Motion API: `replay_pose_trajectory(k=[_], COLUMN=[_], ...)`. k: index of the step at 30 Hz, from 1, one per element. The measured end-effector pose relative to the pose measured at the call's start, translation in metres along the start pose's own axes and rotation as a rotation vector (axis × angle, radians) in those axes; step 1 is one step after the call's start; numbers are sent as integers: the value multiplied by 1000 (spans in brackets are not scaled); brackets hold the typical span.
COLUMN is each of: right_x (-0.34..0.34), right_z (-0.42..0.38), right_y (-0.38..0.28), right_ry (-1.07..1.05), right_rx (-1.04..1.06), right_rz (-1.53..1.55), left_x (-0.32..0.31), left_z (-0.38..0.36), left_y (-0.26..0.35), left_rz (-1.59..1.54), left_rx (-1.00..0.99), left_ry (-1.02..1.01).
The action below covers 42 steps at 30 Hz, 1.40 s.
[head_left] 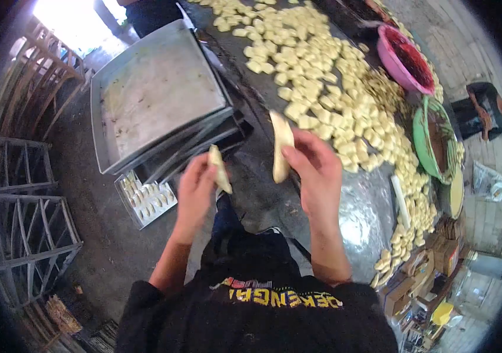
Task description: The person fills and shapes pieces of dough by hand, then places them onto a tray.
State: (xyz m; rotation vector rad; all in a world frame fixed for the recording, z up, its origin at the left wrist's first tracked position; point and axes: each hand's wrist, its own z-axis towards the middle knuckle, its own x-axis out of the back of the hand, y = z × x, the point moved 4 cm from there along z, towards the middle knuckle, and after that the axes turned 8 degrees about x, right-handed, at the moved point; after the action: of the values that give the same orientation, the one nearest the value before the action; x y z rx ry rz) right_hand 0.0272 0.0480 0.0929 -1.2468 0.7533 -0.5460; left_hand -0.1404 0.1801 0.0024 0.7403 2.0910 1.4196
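My left hand point(193, 191) pinches a long, tapered piece of dough point(219, 169) between thumb and fingers, near the corner of the stacked trays. A second, larger long piece of dough point(280, 147) is upright in my right hand point(317, 167), gripped between thumb and fingers at the table's near edge. Many small pale dough pieces point(301, 65) cover the dark table point(354, 206) beyond my right hand. To my left, an upper metal tray point(157, 88) shows a bare, stained surface. Lower down, another tray point(145, 201) holds rows of shaped dough pieces.
On the table's far side stand a pink basin point(385, 56) with red contents and a green basin point(421, 138) with brown contents. A white stick point(400, 203) lies among the dough. Another person point(480, 112) is beyond. Metal racks point(27, 235) stand at left; cardboard boxes point(421, 273) sit at right.
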Motion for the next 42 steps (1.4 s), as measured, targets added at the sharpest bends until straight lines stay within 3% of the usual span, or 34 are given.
replay_pose_trajectory(k=[2, 5, 7, 9, 10, 12, 15, 18, 20, 21, 22, 23, 24, 25, 26, 27, 28, 29, 31, 32, 34, 35, 36, 37, 38, 40, 42], right_x=[-69, -132, -154, -160, -161, -141, -85, -11, 34, 54, 71, 87, 105, 116, 135, 152, 170, 194, 246, 268, 309, 323, 334, 344, 349, 346, 352], right_z=[45, 114, 151, 169, 163, 151, 130, 78, 32, 6, -17, -42, -72, -98, -130, -160, -187, -221, -297, -334, -393, -411, -420, -426, -426, -411, -410], right_y=[-18, 23, 100, 208, 211, 200, 148, 113, 91, 80, 72, 63, 51, 35, 20, 7, -4, -14, -32, -38, -38, -30, -23, -16, -15, -12, -9], right_ry=[-24, 1, -18, -255, -255, -97, 75, 252, 344, 388, 488, 556, 629, 704, 825, 904, 961, 1077, 1284, 1313, 1341, 1354, 1275, 1196, 1205, 995, 1009], right_rx=[201, 408, 491, 514, 503, 493, 326, 216, 148, 86, 58, 49, 44, 27, -8, -19, -21, -64, -211, -225, -439, -447, -460, -468, -469, -396, -397], right_rz=[62, -107, -324, -1047, -1050, -1056, -896, -889, -953, -1010, -1034, -1029, -1036, -1048, -1093, -1128, -1155, -1240, -1327, -1317, -1478, -1465, -1462, -1457, -1444, -1573, -1524], left_x=[55, 113, 141, 160, 163, 162, 158, 161, 172, 175, 185, 178, 217, 231, 274, 234, 230, 240, 152, 105, -11, -79, -160, -227, -286, -385, -468], left_z=[23, 69, 113, 168, 189, 227, 260, 282, 293, 292, 298, 295, 337, 347, 390, 347, 344, 350, 269, 229, 154, 115, 61, 1, -43, -121, -177], left_y=[26, 52, 52, 32, 22, 9, -24, -52, -80, -81, -94, -73, -110, -117, -143, -92, -81, -76, -15, 9, 32, 29, 31, 22, 1, -38, -86], left_rz=[-58, -58, 225, 470, 566, 653, 1053, 1168, 1203, 1211, 1314, 1372, 1384, 1445, 1570, 1581, 1707, 1671, 1517, 1526, 1042, 836, 905, 886, 755, 731, 688], left_rx=[-71, -109, -156, -150, -168, -199, -152, -164, -278, -237, -418, -197, -169, -398, -346, -122, -98, -257, -296, -322, -505, -641, -643, -462, -232, -764, -935], left_ry=[183, 253, 264, 301, 339, 374, 439, 478, 432, 397, 474, 297, 221, 368, 219, 375, 403, 491, 639, 620, 259, 31, -151, -255, -599, -1174, -1567])
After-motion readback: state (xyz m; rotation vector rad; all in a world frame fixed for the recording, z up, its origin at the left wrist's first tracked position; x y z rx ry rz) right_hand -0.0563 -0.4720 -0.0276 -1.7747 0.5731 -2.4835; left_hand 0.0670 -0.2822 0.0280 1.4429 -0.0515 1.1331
